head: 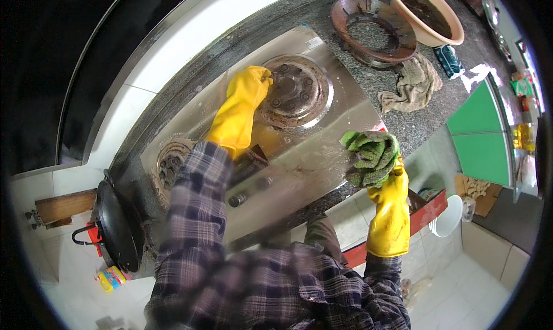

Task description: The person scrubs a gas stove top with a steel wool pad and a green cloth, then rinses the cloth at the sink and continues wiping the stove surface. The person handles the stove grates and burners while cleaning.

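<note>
My left hand (pixel 248 92), in a yellow rubber glove, is closed at the left rim of the round gas burner (pixel 293 90) on the stainless steel cooktop (pixel 302 152); whether it grips anything is hidden. With my right hand (pixel 391 191), gloved the same way, I hold a bunched green cloth (pixel 373 157) at the cooktop's near right edge. Brown grime marks the burner and the steel. A second burner (pixel 170 165) lies partly behind my left sleeve. Streaks and droplets wet the steel surface.
On the granite counter at the upper right are a brown burner ring (pixel 373 29), a basin of dark water (pixel 453 34), a crumpled rag (pixel 412 85) and a small packet (pixel 449 61). A black wok (pixel 119 226) stands at left. Below the counter, a red drawer (pixel 427 211) juts out.
</note>
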Tool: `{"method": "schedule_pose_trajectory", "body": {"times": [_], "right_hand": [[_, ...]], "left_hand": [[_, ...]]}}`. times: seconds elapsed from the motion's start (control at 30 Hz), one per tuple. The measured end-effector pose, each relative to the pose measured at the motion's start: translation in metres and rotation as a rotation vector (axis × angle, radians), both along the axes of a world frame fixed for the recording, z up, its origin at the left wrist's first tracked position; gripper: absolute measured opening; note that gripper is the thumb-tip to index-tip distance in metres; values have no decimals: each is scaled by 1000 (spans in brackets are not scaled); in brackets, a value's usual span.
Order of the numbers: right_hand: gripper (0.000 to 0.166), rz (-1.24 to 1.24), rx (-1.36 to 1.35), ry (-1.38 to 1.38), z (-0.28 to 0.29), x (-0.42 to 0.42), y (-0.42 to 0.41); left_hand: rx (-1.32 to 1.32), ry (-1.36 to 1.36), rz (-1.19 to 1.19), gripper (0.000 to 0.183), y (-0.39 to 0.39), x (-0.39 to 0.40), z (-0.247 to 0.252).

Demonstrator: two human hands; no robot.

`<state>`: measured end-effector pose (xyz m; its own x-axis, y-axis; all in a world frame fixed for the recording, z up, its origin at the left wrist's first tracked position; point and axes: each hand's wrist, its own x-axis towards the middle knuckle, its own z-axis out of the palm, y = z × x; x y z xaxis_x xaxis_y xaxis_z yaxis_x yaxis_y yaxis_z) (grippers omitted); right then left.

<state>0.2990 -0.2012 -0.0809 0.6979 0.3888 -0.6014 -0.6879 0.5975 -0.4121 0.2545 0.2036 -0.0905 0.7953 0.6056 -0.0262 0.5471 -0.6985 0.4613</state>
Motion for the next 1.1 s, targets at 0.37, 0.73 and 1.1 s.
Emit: {"method": "schedule_pose_trajectory", "body": {"times": [0.37, 0.73, 1.1], "right_hand": [[33, 52, -11, -44, -4, 2, -6], [35, -28, 38, -90, -11, -4, -14], [52, -52, 128, -196, -33, -7, -31]], "left_hand": [[-793, -366, 3, 24, 23, -1, 9], [381, 253, -419, 25, -46, 77, 48], [400, 326, -529, 41, -41, 86, 47]]}}
